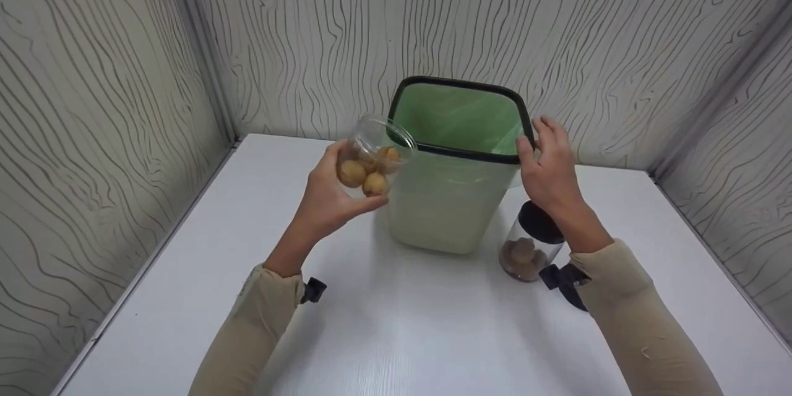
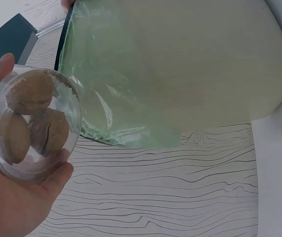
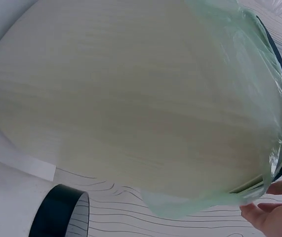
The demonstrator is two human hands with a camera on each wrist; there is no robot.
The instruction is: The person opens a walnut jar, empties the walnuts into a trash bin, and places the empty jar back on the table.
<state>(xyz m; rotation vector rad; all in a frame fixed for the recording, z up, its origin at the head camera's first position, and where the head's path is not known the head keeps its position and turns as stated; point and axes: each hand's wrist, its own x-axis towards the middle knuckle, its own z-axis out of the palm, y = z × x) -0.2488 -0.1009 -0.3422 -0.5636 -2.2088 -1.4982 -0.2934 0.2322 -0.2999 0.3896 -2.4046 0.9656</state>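
Note:
My left hand holds a clear plastic jar with several walnuts inside. The jar is tilted, its mouth toward the near left corner of a pale trash bin. In the left wrist view the walnuts show through the jar's round bottom. A green plastic bag lines the bin under its black rim. At the rim's right side rests my right hand, fingers apart and touching. Bag edge and fingertips meet in the right wrist view, where the right hand is partly cut off.
A clear jar with a black lid and brown contents stands right of the bin, partly behind my right forearm. Near the right wrist lies a dark round object, mostly hidden. Wood-grain panels enclose the white table.

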